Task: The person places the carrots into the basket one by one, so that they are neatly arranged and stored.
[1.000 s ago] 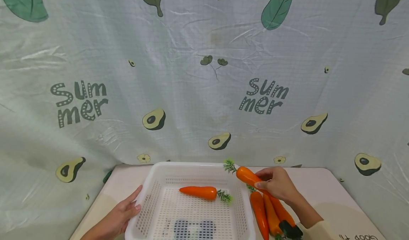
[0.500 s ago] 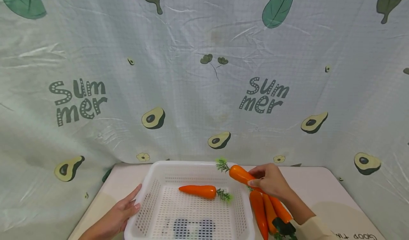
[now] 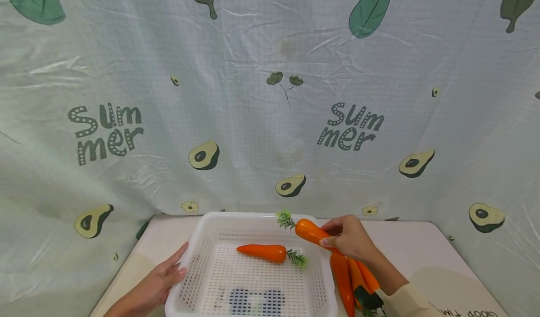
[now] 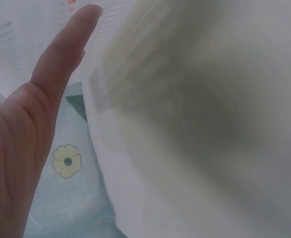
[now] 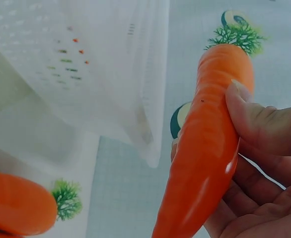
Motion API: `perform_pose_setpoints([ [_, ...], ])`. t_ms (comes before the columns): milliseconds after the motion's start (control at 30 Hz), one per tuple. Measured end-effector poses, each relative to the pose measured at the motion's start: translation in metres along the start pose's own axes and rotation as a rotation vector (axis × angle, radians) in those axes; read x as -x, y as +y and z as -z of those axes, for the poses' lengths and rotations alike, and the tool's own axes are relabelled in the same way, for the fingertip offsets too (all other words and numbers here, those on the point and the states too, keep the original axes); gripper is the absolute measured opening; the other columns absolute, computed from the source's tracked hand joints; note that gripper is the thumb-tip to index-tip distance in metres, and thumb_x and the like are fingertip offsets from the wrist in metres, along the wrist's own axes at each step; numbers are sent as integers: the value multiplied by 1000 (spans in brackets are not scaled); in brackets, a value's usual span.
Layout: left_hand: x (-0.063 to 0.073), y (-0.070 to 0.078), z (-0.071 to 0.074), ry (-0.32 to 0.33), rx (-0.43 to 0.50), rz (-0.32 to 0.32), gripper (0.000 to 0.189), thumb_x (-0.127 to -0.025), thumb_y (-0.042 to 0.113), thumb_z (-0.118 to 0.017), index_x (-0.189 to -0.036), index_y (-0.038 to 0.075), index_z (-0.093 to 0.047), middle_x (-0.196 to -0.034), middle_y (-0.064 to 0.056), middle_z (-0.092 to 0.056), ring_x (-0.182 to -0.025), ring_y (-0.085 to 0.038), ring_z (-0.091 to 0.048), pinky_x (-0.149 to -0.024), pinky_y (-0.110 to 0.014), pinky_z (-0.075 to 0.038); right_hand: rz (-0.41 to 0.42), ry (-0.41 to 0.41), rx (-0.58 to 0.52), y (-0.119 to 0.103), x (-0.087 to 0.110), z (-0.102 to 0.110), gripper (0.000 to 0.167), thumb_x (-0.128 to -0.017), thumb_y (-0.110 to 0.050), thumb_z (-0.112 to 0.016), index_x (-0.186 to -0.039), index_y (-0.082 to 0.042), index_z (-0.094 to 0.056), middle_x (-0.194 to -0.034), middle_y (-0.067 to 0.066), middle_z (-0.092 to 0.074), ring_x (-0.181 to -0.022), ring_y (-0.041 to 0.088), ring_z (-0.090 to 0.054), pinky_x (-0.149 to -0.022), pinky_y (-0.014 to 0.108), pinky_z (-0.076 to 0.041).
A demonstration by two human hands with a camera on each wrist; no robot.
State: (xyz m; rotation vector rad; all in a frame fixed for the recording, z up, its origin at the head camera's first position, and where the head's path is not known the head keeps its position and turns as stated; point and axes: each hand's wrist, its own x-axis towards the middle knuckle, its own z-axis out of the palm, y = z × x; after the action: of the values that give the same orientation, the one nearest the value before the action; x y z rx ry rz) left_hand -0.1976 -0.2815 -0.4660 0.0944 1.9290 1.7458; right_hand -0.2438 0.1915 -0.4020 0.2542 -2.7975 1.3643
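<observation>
A white perforated plastic basket [image 3: 200,272] stands on the table, with one orange carrot [image 3: 263,252] lying inside, its green top to the right. My left hand [image 3: 159,279] touches the basket's left side with extended fingers; the left wrist view shows a straight finger [image 4: 61,57] against the wall. Above the basket's right rim, my right hand [image 3: 350,238] pinches another carrot [image 3: 310,231] between thumb and fingers, leafy end up and to the left. In the right wrist view this carrot [image 5: 205,134] is tilted beside the basket's outer wall [image 5: 110,84].
Several more carrots [image 3: 342,279] lie on the table against the basket's right side, partly under my right forearm. A dark green piece [image 3: 368,299] shows among them. Behind the table [image 3: 405,246] hangs a curtain [image 3: 249,120] printed with avocados and leaves.
My right hand has moved left with the carrot, bringing its leafy end over the basket's right part. The left hand, the basket and the carrot inside have stayed put.
</observation>
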Motion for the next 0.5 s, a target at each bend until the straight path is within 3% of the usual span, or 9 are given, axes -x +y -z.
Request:
perform_pose_setpoints([
  [167,0,-3,1,-41,15,-25,88,-111,32,-50,-163,10,18,-165,-40,-9,-131,-33,-61,-100,-60,-57,9,-4,3,-4,-3,-5,21,-80,-1,-86,-100,1,-80,-92,9,-79,-80,18,-68,-74,38,-64],
  [500,2,-2,1,-34,16,-35,85,-112,28,-48,-163,10,18,-166,-39,-10,-129,-30,-62,-99,-59,-57,44,-42,-14,-15,-10,-18,20,-81,-2,-86,-99,-1,-80,-89,8,-77,-77,18,-66,-71,31,-61],
])
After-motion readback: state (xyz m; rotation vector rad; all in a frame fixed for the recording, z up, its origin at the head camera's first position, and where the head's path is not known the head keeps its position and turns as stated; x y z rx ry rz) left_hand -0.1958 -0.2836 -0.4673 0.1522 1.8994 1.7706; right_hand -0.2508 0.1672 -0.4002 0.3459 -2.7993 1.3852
